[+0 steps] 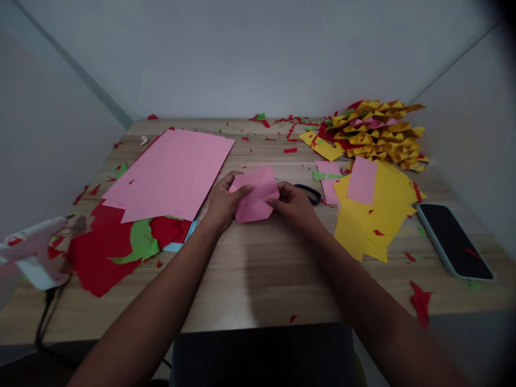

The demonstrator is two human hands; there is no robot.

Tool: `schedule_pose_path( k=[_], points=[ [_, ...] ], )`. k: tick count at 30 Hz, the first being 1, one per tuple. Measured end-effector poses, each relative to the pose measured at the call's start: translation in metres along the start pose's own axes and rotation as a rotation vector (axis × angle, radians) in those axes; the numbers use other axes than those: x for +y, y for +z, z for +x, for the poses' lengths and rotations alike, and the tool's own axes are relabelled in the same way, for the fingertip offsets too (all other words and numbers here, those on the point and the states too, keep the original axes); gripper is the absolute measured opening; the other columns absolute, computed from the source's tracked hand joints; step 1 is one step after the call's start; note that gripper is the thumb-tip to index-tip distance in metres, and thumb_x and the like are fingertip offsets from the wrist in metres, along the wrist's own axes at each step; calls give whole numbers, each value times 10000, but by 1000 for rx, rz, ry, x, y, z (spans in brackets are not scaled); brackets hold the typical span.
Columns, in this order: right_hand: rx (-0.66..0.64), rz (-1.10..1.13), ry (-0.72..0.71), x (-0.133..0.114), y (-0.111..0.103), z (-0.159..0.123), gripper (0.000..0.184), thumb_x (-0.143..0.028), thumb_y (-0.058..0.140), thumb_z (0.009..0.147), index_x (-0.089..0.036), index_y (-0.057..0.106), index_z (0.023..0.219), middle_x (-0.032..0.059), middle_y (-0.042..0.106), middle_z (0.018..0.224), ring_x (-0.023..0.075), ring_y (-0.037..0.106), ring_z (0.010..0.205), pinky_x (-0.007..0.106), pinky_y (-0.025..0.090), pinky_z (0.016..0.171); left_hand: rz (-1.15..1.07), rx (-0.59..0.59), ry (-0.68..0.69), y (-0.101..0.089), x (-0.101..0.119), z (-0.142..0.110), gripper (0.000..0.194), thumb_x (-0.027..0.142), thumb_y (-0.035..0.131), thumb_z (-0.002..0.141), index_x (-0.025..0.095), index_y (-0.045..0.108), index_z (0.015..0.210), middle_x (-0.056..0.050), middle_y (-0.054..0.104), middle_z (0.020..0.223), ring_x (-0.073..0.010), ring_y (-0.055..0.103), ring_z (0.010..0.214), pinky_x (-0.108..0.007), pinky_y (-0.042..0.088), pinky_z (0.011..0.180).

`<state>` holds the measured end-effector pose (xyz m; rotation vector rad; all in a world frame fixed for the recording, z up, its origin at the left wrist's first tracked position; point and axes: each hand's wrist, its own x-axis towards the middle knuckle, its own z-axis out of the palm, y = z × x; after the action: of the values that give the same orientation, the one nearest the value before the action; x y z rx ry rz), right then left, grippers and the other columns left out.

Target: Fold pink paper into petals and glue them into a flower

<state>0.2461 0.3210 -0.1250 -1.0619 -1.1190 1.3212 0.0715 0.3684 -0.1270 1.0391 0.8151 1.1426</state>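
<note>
A small piece of pink paper [258, 196] with crease lines is held up over the middle of the table, tilted toward me. My left hand [226, 200] pinches its left edge, thumb on the near face and fingers behind. On the right edge, my right hand [293, 203] grips the paper between thumb and fingers. Just beyond my right hand lie scissors, of which a dark handle loop [309, 193] shows; the rest is hidden behind the hand and paper. To the left of my left hand rests a stack of large pink sheets [173, 174].
Yellow sheets [363, 236] and a phone [455, 239] lie at right. Folded yellow paper pieces [379, 137] are heaped at the back right. Red paper [105, 255], green scraps [143, 242] and a white corded glue gun [36, 250] sit at left. Red scraps are scattered across the wooden table [217, 301].
</note>
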Motion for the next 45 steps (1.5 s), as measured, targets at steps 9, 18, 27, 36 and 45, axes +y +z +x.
schedule_pose_path(
  k=[9, 18, 27, 36, 45],
  points=[
    [159, 23, 6, 3, -2, -1, 222, -386, 743, 750, -200, 622, 739, -55, 609, 565, 90, 553, 479, 230, 466, 497, -38, 16, -15, -3, -1, 3, 391, 292, 910, 608, 189, 549, 721, 42, 555, 630, -74, 488, 514, -195, 379, 476],
    [205, 119, 24, 2, 0, 0, 211, -303, 719, 722, -226, 523, 740, -69, 598, 650, 89, 584, 570, 221, 513, 538, -8, -29, 23, -2, -1, 3, 496, 249, 883, 628, 190, 391, 618, 69, 416, 573, -49, 364, 484, -191, 276, 450],
    [202, 116, -39, 1, -1, 0, 307, -284, 781, 682, -246, 547, 878, -98, 584, 635, 85, 549, 509, 217, 452, 483, -38, -29, -5, -3, 0, 3, 471, 251, 881, 638, 191, 414, 635, 63, 440, 580, -56, 392, 486, -183, 284, 450],
    [308, -8, -86, -5, -5, -1, 317, -461, 803, 712, -208, 614, 724, -91, 524, 477, 66, 466, 381, 207, 372, 378, -138, -27, 33, -6, 8, 7, 405, 282, 893, 627, 186, 502, 671, 57, 517, 601, -66, 468, 532, -183, 385, 519],
    [352, -41, -71, -7, -5, -1, 334, -470, 789, 712, -214, 577, 685, -75, 564, 504, 59, 477, 377, 198, 388, 373, -173, 111, 149, -6, 4, 11, 434, 241, 911, 603, 182, 482, 643, 63, 536, 636, -58, 485, 575, -177, 424, 572]
  ],
)
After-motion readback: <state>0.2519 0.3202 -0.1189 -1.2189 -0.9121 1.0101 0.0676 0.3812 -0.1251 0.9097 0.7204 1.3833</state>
